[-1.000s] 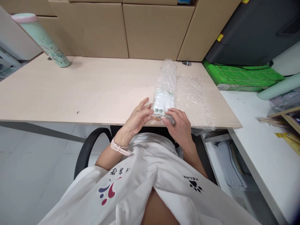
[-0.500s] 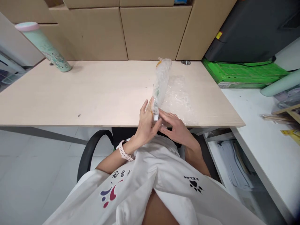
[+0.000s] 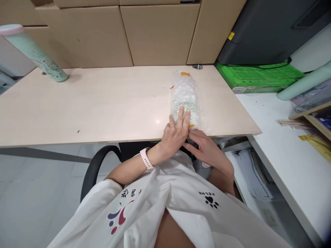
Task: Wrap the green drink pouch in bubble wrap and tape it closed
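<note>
A flat bubble-wrapped package (image 3: 184,93) lies near the front edge of the table, with something pale green and white showing blurrily through the plastic. My left hand (image 3: 176,132) rests on its near half, fingers spread and pressing down. Close beside it, my right hand (image 3: 207,148) is at the package's near end, its fingers bent around the edge of the bubble wrap; its fingertips are partly hidden by my left hand. Pieces of orange tape (image 3: 185,73) show at the package's far and near ends. Clear wrap extends beyond its right side.
A mint-green tumbler (image 3: 38,55) stands at the table's back left. Cardboard boxes (image 3: 160,34) line the back. On the right are a green box (image 3: 258,77) under a dark machine (image 3: 261,31) and a white side desk (image 3: 279,148). A chair armrest (image 3: 95,165) is left of my body.
The package has turned from narrow and tilted to lying flat on the loose wrap. My left hand has moved onto its top, and my right hand has moved to its near end.
</note>
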